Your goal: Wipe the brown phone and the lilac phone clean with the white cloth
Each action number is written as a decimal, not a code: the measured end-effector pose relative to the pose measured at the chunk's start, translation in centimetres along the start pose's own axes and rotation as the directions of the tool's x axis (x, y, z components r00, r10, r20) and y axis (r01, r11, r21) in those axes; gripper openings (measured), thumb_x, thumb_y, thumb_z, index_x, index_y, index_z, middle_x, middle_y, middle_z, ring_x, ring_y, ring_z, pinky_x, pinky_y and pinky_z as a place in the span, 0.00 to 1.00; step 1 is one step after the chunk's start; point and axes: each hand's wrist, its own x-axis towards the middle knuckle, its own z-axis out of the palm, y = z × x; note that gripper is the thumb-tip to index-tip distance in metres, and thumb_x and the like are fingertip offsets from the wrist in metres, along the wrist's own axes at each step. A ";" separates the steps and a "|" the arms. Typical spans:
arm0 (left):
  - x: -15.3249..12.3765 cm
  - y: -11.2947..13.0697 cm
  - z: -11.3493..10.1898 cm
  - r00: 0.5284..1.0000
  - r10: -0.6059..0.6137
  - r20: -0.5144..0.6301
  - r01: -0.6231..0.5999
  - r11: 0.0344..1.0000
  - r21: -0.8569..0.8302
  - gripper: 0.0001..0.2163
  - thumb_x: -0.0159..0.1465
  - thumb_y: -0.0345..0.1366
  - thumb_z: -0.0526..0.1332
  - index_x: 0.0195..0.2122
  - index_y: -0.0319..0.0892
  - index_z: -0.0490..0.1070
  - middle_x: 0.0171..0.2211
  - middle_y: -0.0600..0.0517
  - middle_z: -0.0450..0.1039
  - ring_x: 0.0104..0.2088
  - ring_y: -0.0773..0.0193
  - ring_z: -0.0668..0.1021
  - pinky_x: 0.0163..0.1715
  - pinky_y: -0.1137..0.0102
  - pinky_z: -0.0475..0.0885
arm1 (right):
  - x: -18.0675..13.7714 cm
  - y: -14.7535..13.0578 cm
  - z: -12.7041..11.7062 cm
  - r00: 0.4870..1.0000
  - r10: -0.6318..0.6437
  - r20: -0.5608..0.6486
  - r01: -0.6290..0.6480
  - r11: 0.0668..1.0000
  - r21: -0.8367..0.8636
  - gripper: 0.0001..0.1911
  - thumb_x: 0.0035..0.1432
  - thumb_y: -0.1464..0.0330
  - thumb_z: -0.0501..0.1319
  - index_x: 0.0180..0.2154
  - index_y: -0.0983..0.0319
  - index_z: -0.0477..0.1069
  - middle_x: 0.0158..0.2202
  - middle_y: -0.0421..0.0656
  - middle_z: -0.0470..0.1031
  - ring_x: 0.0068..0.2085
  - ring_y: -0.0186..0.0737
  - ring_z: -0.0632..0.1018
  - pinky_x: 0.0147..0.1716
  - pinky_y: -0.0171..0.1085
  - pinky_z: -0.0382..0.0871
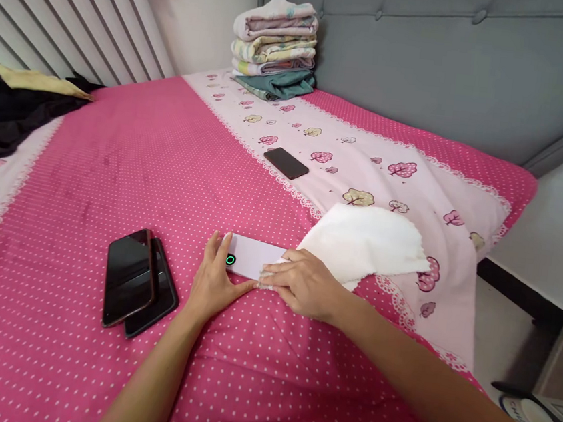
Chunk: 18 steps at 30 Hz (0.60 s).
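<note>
A white phone (251,256) with a small green ring on it lies on the pink dotted bedsheet (114,173). My left hand (214,281) lies flat against the phone's left end, fingers stretched out and steadying it. My right hand (304,282) is closed on the near corner of a white cloth (363,243) and presses it onto the phone's right part. The rest of the cloth trails away to the right over the sheet.
Two dark phones (136,279) lie stacked just left of my hands. Another dark phone (286,163) lies farther back on the pale tree-print sheet. Folded laundry (276,46) is piled by the grey headboard. Dark clothing (10,112) lies far left. The bed's edge drops off at right.
</note>
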 end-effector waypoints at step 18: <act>1.9 -2.5 -1.9 0.968 0.183 0.171 -0.190 0.981 0.028 0.37 0.54 0.52 0.62 0.62 0.42 0.54 0.62 0.39 0.56 0.62 0.44 0.60 0.57 0.46 0.58 | -0.3 0.4 0.1 0.994 0.109 0.022 -0.110 0.993 0.037 0.15 0.51 0.74 0.63 0.40 0.52 0.78 0.48 0.35 0.77 0.43 0.42 0.72 0.42 0.41 0.64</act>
